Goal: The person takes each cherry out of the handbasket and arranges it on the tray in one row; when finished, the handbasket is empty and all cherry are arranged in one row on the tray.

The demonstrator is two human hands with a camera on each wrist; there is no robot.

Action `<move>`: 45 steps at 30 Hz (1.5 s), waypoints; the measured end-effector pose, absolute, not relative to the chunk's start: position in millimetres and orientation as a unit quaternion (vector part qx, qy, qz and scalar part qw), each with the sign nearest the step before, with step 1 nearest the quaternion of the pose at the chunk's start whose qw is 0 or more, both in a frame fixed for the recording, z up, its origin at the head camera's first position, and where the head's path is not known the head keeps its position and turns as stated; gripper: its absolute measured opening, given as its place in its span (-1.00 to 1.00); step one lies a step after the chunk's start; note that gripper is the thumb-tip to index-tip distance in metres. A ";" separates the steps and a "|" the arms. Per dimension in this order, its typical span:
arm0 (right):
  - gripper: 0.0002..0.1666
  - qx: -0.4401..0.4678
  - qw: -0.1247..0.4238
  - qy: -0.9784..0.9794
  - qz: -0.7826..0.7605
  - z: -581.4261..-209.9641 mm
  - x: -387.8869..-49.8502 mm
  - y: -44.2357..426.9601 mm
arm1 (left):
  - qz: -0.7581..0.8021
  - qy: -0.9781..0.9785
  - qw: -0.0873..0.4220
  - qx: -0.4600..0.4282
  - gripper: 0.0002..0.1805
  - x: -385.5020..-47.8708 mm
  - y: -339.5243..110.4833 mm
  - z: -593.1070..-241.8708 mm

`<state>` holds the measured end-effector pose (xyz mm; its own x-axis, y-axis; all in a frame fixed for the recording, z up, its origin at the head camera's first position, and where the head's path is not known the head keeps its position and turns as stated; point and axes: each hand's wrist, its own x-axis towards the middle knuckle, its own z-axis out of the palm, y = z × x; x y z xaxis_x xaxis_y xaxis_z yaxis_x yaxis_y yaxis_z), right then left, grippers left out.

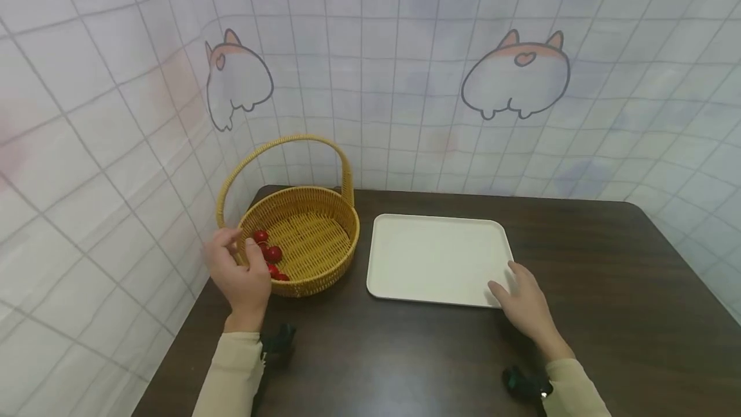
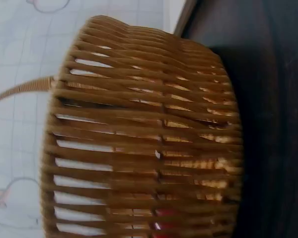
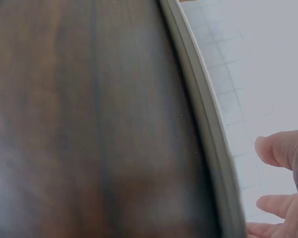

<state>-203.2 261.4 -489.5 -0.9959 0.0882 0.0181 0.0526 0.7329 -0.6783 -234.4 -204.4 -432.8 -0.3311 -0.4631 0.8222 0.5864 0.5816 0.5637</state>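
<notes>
A yellow-brown wicker basket (image 1: 315, 285) with a tall hoop handle (image 1: 298, 137) stands at the left of the table. Several small shiny red balls, like cherries (image 1: 274, 254), lie along its left inner side. My left hand (image 1: 243, 278) is at the basket's left rim, fingers loosely bent and thumb apart, with nothing visible between them. The left wrist view has the basket's woven side (image 2: 139, 129) close up. A white rectangular tray (image 1: 437, 259) lies flat right of the basket. Over its near right corner, my right hand (image 1: 527, 307) has its fingers spread and holds nothing.
The dark wooden table (image 1: 393, 359) extends in front of the tray and to its right. A white grid-patterned cloth (image 1: 382, 82) hangs behind the table and along its left side. Dark wrist-worn devices (image 1: 523, 383) sit at both wrists.
</notes>
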 end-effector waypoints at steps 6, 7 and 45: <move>-0.23 -0.068 0.054 -0.911 0.402 -490.8 -197.6 259.7 | -0.481 -0.651 0.587 0.010 -0.68 -233.5 -210.3 -439.2; -0.27 -0.068 0.067 -0.909 0.406 -491.3 -196.7 259.8 | -0.487 -0.655 0.577 0.018 -0.65 -233.6 -210.9 -440.7; -0.79 0.222 0.014 -0.780 0.585 -424.9 -257.8 36.2 | -0.530 -0.753 0.385 0.070 -0.46 -236.1 -254.0 -490.6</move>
<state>-257.8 36.2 -424.9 -0.9013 -0.3294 0.2814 -0.3626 0.2181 -0.9060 -236.1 -254.0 -490.6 -0.6938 -0.5136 0.5048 0.3019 0.4289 0.8514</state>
